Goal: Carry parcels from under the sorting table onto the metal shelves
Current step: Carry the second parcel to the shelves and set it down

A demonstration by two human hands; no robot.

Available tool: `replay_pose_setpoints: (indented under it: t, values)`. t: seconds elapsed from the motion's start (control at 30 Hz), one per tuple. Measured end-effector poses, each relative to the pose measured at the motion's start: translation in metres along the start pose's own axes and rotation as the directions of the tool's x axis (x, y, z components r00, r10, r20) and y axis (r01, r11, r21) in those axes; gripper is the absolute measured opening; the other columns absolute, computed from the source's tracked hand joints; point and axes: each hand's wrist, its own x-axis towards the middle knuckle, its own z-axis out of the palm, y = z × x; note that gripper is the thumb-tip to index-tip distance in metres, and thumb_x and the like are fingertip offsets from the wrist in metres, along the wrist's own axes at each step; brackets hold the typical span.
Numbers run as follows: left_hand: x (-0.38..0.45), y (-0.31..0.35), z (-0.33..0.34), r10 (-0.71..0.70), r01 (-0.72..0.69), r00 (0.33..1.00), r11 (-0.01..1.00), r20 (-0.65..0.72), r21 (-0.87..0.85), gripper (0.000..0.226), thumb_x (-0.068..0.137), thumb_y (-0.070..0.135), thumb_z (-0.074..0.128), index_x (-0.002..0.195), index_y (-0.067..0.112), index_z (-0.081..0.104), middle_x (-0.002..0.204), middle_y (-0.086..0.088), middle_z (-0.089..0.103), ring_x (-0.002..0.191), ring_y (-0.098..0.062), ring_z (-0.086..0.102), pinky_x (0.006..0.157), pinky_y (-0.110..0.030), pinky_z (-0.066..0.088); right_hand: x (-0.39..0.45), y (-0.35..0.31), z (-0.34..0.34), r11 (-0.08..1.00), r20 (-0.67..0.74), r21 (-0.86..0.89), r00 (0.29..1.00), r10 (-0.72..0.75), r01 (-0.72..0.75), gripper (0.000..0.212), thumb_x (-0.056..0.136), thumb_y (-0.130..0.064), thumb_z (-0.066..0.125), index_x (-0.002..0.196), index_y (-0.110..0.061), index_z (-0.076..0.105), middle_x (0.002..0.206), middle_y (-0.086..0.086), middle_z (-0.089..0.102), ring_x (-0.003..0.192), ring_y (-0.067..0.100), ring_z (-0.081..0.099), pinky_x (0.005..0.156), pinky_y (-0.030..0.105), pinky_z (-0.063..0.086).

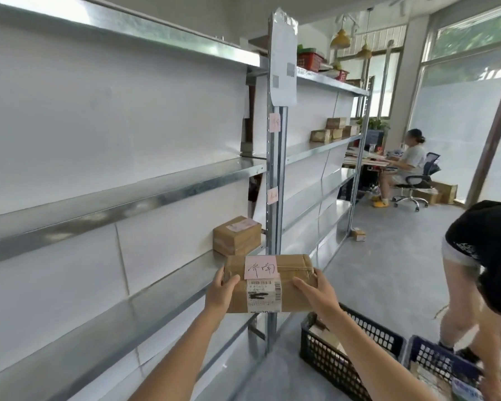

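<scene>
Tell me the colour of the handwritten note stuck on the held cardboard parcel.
Pale pink, with black handwriting; the square paper note shows clearly in the head view.

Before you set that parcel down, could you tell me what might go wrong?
The parcel is gripped only at its ends by the left hand and right hand, so it might slip. It could nudge the box already on the shelf, or clip the upright post. The black crate by your feet could trip you.
</scene>
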Motion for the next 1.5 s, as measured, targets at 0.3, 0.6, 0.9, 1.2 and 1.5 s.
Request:
replay_pose_setpoints:
  t: [0.3,0.6,0.9,1.2,1.5]
  values:
    - [0.131,0.049,0.035,0.018,-0.018,0.994,1.000,-0.106,0.001,0.060,0.091,0.030,0.057,0.147,0.029,0.035,0.140,-0.006,0.055,0.120,-0.027,0.056,0.098,-0.037,0.047,0.155,-0.036,-0.001,0.997,0.034,0.029,0.997,-0.071,0.070,0.052,0.087,-0.025,0.064,0.133,-0.012,0.042,0.126,0.010,0.056,0.105,0.022,0.055,0.077,0.029,0.050]
    - [0.211,0.105,0.089,0.136,-0.116,0.952,0.989,-0.273,0.088,0.057,0.096,0.030,0.050,0.149,0.023,0.030,0.147,-0.005,0.047,0.130,-0.026,0.049,0.094,-0.030,0.041,0.291,-0.071,-0.028,0.974,0.156,0.073,0.962,-0.223,0.214,0.055,0.087,-0.029,0.064,0.135,-0.012,0.042,0.127,0.011,0.057,0.102,0.022,0.054,0.077,0.028,0.049]
    - [0.257,0.185,0.145,0.140,-0.129,0.839,0.990,-0.526,0.057,0.058,0.095,0.030,0.052,0.148,0.024,0.031,0.131,0.000,0.055,0.105,-0.018,0.057,0.077,-0.025,0.046,0.415,-0.137,-0.063,0.941,0.369,0.174,0.866,-0.337,0.292,0.061,0.084,-0.032,0.066,0.138,-0.014,0.043,0.130,0.010,0.056,0.110,0.025,0.056,0.091,0.037,0.049]
    - [0.307,0.252,0.121,0.078,-0.097,0.691,0.995,-0.719,0.014,0.048,0.094,0.040,0.050,0.133,0.013,0.044,0.122,-0.006,0.055,0.103,-0.022,0.050,0.083,-0.034,0.041,0.485,-0.216,-0.035,0.917,0.543,0.313,0.746,-0.385,0.246,0.064,0.083,-0.039,0.067,0.133,-0.013,0.038,0.108,0.001,0.052,0.086,0.012,0.054,0.059,0.020,0.043]
    - [0.368,0.263,0.073,0.054,-0.083,0.698,0.997,-0.714,-0.005,0.047,0.089,0.040,0.054,0.129,0.013,0.052,0.122,-0.003,0.061,0.109,-0.020,0.055,0.089,-0.031,0.039,0.540,-0.262,0.043,0.894,0.556,0.268,0.700,-0.448,0.359,0.059,0.088,-0.043,0.058,0.135,-0.010,0.044,0.130,0.008,0.056,0.102,0.017,0.051,0.085,0.030,0.043]
